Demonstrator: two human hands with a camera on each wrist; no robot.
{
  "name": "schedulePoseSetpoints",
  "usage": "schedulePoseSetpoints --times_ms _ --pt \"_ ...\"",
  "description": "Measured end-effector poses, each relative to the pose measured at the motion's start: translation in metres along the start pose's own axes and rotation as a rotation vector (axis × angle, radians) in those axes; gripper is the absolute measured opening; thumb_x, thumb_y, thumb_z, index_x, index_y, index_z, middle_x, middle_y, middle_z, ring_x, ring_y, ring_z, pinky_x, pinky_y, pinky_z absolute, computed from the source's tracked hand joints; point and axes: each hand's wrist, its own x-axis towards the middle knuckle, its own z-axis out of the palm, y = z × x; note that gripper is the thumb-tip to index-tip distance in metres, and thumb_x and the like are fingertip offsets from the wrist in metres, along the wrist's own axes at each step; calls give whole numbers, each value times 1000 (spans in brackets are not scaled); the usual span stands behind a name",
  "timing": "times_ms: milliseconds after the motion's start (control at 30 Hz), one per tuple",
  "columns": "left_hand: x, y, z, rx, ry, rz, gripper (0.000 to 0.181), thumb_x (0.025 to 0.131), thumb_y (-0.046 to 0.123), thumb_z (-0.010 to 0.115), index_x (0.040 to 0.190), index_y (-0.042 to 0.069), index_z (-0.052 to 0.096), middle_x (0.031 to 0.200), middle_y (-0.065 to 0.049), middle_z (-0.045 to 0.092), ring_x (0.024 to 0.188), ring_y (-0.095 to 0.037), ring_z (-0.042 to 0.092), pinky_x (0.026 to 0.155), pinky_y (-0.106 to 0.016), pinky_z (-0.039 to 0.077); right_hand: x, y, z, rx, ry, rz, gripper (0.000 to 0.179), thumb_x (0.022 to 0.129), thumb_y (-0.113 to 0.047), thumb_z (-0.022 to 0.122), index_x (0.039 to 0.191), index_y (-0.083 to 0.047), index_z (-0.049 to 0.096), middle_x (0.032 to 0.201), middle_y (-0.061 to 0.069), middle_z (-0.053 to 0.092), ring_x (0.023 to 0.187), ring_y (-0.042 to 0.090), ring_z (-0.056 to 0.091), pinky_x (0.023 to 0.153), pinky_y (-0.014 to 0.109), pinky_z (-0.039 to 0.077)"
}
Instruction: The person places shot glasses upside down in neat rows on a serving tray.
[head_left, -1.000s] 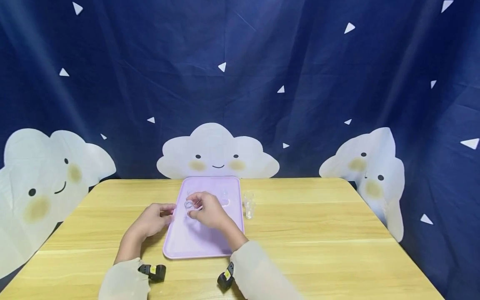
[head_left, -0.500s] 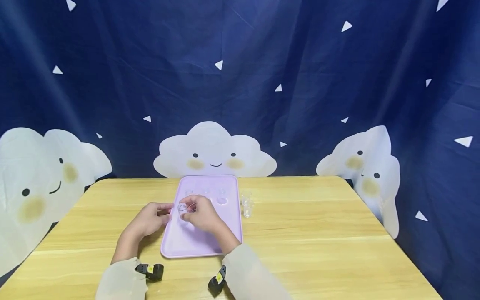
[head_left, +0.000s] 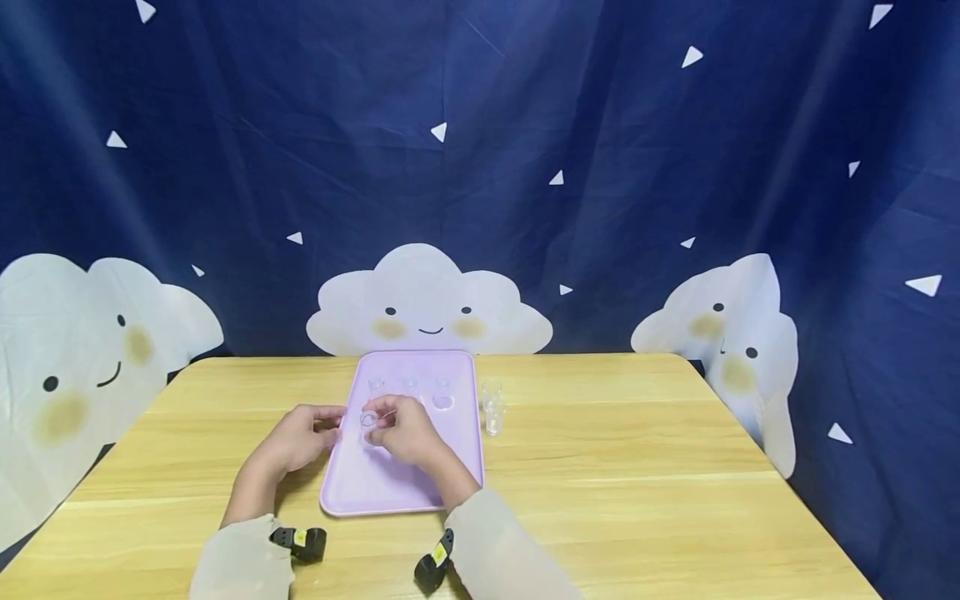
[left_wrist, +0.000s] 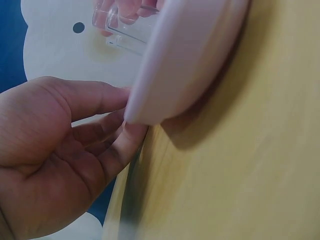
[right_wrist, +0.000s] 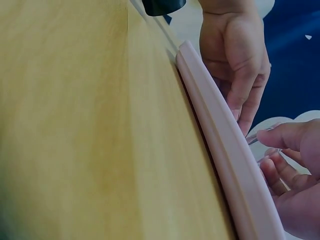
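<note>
A lilac tray (head_left: 405,487) lies on the wooden table, and my left hand (head_left: 303,437) pinches its left rim. In the left wrist view, the fingers (left_wrist: 100,97) meet the tray's edge from above and below. Over the left part of the tray, my right hand (head_left: 405,431) holds a small clear glass (head_left: 368,419) between thumb and fingers, its round rim facing up. The left wrist view shows the transparent wall of a glass (left_wrist: 131,32) beyond the tray's edge; its lower part is hidden by the rim.
Several small clear glasses stand on the tray's back part, among them a left one (head_left: 377,383) and a right one (head_left: 443,400). Just beyond the right rim, more clear glasses (head_left: 492,408) stand on the table (head_left: 637,467). A dark blue cloth (head_left: 495,167) hangs behind.
My right hand has moved slightly left and toward me with the glass, uncovering glasses at the back of the tray. The left hand keeps its place at the rim.
</note>
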Motion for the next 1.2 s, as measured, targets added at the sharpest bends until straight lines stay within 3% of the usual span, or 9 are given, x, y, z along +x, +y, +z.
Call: schedulePoseSetpoints --times_ms 600,967,1200 --pt "-1 1 0 -9 -2 7 40 96 1 61 134 -10 61 128 -27 66 124 -44 57 105 -60 45 -1 0 -2 44 1 15 39 78 11 76 115 -3 73 92 -3 68 79 3 59 71 16 51" --pt "-2 0 1 -16 4 2 39 94 0 62 132 -10 62 122 -24 69 113 -34 63 97 -51 52 -1 -9 -7 11 2 -6 42 79 7 78 119 -1 70 107 7 72 90 12 64 80 20 53" --pt "-1 -1 0 -10 -2 14 39 95 1 61 132 -10 62 123 -25 69 119 -41 61 102 -57 49 2 -19 -16 16 4 -24 41 81 5 79 120 -4 70 112 15 70 101 29 67 84 20 52"
